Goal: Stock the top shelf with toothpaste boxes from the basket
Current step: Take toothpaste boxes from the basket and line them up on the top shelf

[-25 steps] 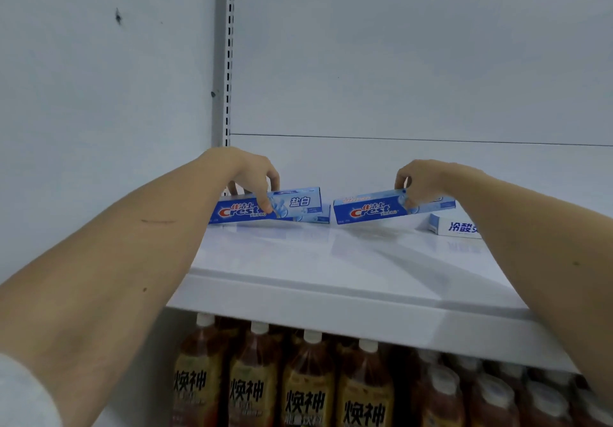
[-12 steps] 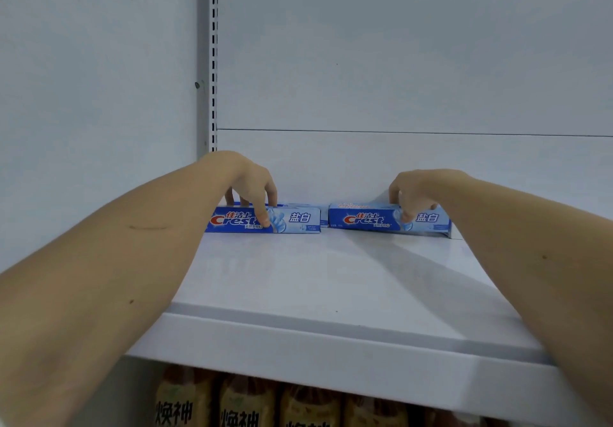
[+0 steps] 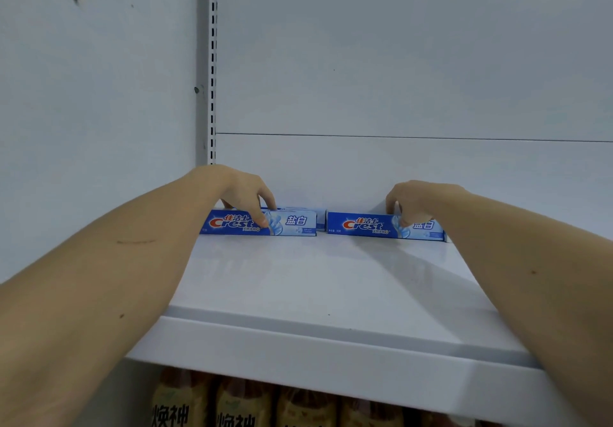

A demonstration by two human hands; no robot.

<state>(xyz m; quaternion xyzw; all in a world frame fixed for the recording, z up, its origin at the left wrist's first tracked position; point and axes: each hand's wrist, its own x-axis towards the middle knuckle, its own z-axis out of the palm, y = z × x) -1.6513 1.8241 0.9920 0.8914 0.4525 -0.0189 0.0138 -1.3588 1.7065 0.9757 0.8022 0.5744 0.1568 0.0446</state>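
Now I see two toothpaste boxes lying flat at the back of the top shelf (image 3: pixel 331 280), mid-frame, their long axes running left to right across the picture, printed fronts facing me. The left box (image 3: pixel 292 224) and the right box (image 3: pixel 365 226) sit end to end with a narrow gap between them, both close to the white back panel (image 3: pixel 398 61). Behind the left box I make out the edge of a third box (image 3: pixel 320 219), mostly hidden.

A slotted upright (image 3: pixel 212 61) runs up the left of centre, with a plain wall (image 3: pixel 99 94) to its left. Below the shelf's front lip, at the bottom of the frame, stand bottles (image 3: pixel 238 406) with yellow labels. Nothing lies on the shelf in front of the boxes.

My left hand (image 3: pixel 245 194) arches over the left box, fingers curled down with one fingertip on its front face; the grip looks like a light pinch across the box. My right hand (image 3: pixel 411 201) curls over the right box the same way, fingers down its front.
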